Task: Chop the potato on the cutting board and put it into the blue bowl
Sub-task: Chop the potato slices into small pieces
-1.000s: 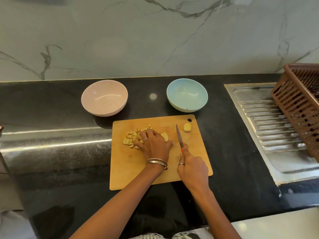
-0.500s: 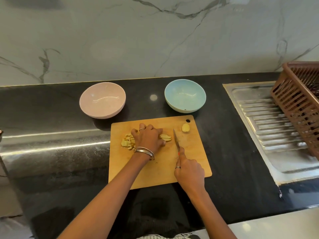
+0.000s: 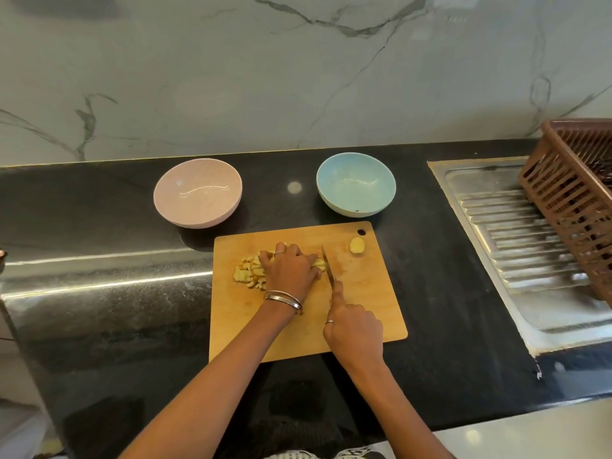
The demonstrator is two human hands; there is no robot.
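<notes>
The potato [image 3: 254, 272] lies in the middle of the wooden cutting board [image 3: 364, 313], mostly as a heap of small yellow cubes left of centre, with a few uncut strips at its right side. The left hand [image 3: 291, 270] rests over these strips with curled fingers and holds them down; half a second ago it sat at almost the same place. The right hand [image 3: 354, 329] grasps the handle of the knife [image 3: 327, 266], the forefinger stretched along the back of the blade. The blade now touches the right end of the strips, while before it stood a little apart from them. One separate end piece [image 3: 357, 244] stays near the upper right corner of the board, as earlier. The blue bowl [image 3: 356, 183] stands just above the board, right of centre, with nothing inside. The pink bowl [image 3: 198, 192] stands more to the left on the black counter [image 3: 99, 293]. At the right edge of the frame a brown basket [image 3: 573, 200] stands on the steel drainboard [image 3: 516, 246].
</notes>
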